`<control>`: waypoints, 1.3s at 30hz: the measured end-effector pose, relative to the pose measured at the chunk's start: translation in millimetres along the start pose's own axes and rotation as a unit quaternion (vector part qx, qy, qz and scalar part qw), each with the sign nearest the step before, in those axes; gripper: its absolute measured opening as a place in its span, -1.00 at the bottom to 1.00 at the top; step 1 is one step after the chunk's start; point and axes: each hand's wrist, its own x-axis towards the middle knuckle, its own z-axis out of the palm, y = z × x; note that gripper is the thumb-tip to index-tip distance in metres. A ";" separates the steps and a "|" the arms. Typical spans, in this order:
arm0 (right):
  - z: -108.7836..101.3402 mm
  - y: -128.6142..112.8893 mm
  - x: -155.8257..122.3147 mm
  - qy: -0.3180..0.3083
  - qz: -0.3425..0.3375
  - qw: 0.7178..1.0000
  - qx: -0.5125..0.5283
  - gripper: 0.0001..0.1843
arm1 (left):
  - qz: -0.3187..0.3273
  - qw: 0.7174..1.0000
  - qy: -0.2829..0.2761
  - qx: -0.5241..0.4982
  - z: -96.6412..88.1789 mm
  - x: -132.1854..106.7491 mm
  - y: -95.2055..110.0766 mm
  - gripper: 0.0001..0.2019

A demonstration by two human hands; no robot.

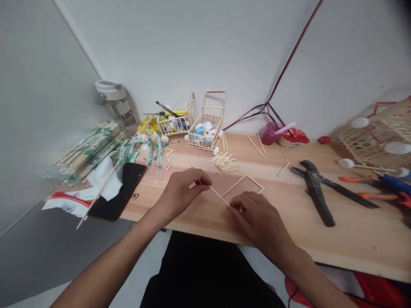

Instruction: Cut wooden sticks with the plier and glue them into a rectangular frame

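Note:
My left hand (pixel 183 188) pinches one end of a thin wooden stick (pixel 219 196) just above the wooden table (pixel 321 239). My right hand (pixel 253 214) is closed on the stick's other end, where it meets a small rectangular stick frame (pixel 245 182) lying flat on the table. Both hands hover near the table's front edge, at the middle.
Black pliers (pixel 316 188) lie to the right, with orange-handled tools (pixel 382 192) beyond. Loose cut sticks (pixel 224 162), two small stick carts (pixel 207 128) filled with bottle caps, wrapped chopsticks (pixel 93 147), a phone (pixel 118 192), a red cup (pixel 293 137) and a larger stick cart (pixel 379 137) surround the work spot.

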 end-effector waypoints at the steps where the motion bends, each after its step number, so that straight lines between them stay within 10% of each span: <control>1: 0.3 0.4 -0.5 0.006 0.004 1.000 -0.006 -0.87 | -0.026 0.999 0.013 -0.017 1.3 -1.5 2.3 -0.94; 10: -1.3 -0.1 -6.0 0.016 0.053 0.997 0.050 -0.89 | -0.062 0.993 0.079 -0.067 13.5 -5.3 10.5 -0.90; 39: -18.0 -4.4 -7.5 -0.093 0.100 0.978 0.155 -0.84 | -0.196 0.882 -0.068 -0.424 15.2 -10.1 6.2 -0.92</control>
